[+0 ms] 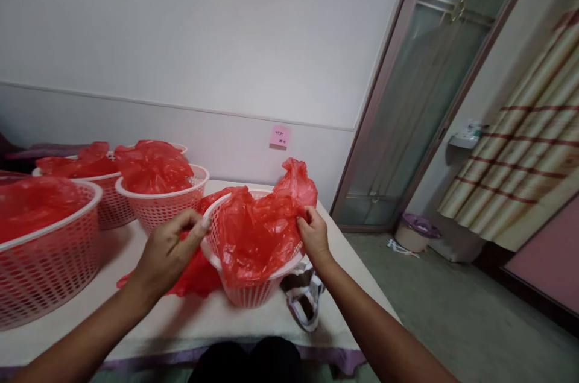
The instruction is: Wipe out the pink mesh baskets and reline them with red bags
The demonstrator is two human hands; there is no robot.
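Observation:
A red plastic bag (257, 232) lies crumpled inside a white lattice basket (251, 294) and hangs over its front rim. My right hand (315, 237) pinches the bag's edge at the basket's right side. Left of the rim, my left hand (169, 253) is raised with thumb and index finger apart, and I see nothing held in it. More loose red plastic (196, 274) spreads on the table behind and beside that hand. Another bunched part of red plastic (298, 181) stands up at the basket's back right.
Several more baskets with red bags stand on the left, including a large one (49, 274) and a smaller one (172, 205). A brown and white cloth item (307, 298) lies by the table's (357, 286) right edge. A bin (414, 232) stands on the floor.

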